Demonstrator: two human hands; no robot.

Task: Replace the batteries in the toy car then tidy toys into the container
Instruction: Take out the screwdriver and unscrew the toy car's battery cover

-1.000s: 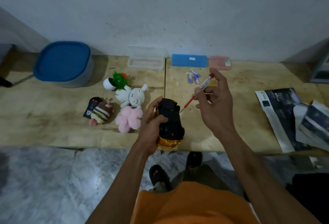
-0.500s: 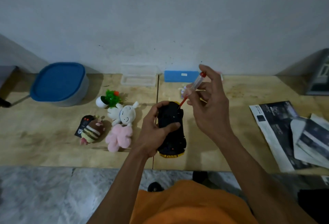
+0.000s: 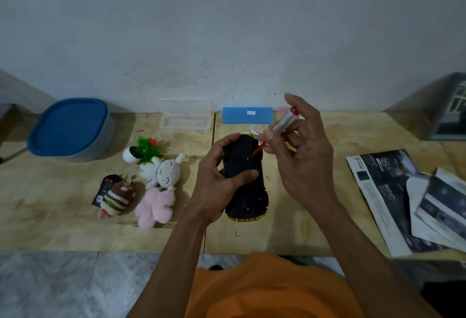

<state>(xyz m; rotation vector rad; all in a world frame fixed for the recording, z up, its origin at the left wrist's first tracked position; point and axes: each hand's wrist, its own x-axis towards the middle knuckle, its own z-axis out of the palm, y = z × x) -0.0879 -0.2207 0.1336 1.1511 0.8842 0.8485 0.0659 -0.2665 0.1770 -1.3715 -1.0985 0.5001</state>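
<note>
The toy car (image 3: 245,186) lies upside down on the wooden table, its black underside up and yellow body showing at both ends. My left hand (image 3: 218,181) grips it from the left, thumb across the underside. My right hand (image 3: 301,158) holds a clear-handled screwdriver (image 3: 277,128) with a red shaft, its tip on a screw in the car's underside. A battery (image 3: 254,133) peeks out just behind the car. The grey container with a blue lid (image 3: 71,128) stands at the back left.
Left of the car lie a white bunny plush (image 3: 164,172), a pink plush (image 3: 156,206), a striped plush (image 3: 118,197) on a black remote, and a small potted plant toy (image 3: 143,151). A clear box (image 3: 186,118), a blue box (image 3: 247,115) and printed papers (image 3: 408,199) also lie on the table.
The car has come down from being held tilted to lying flat on the table. My right hand has brought the screwdriver tip down onto the car's underside.
</note>
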